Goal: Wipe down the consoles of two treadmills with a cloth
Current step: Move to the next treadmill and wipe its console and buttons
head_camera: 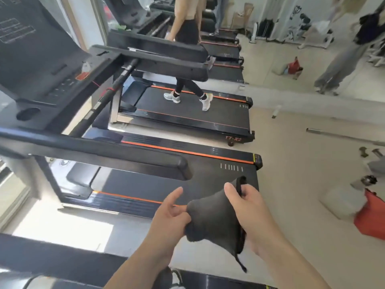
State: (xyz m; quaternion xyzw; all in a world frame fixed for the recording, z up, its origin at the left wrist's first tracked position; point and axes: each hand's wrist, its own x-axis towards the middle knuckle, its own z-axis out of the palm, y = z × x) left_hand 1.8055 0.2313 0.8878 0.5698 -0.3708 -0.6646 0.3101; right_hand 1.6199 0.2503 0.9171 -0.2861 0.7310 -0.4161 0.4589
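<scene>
A dark grey cloth (214,217) hangs stretched between both my hands at the lower middle of the view. My left hand (170,215) pinches its left edge, and my right hand (248,207) grips its right edge with the thumb on top. The nearest treadmill's black console (35,65) with buttons and a cup hole rises at the upper left, well away from the cloth. Its handrail (116,155) runs across just beyond my hands. A second treadmill's console (154,49) stands farther back.
A person in grey shoes (189,88) walks on the second treadmill's belt. Another person (341,57) crosses the floor at the upper right. A red bag (370,217), small dumbbells (368,153) and a bar (333,134) lie on the floor at right.
</scene>
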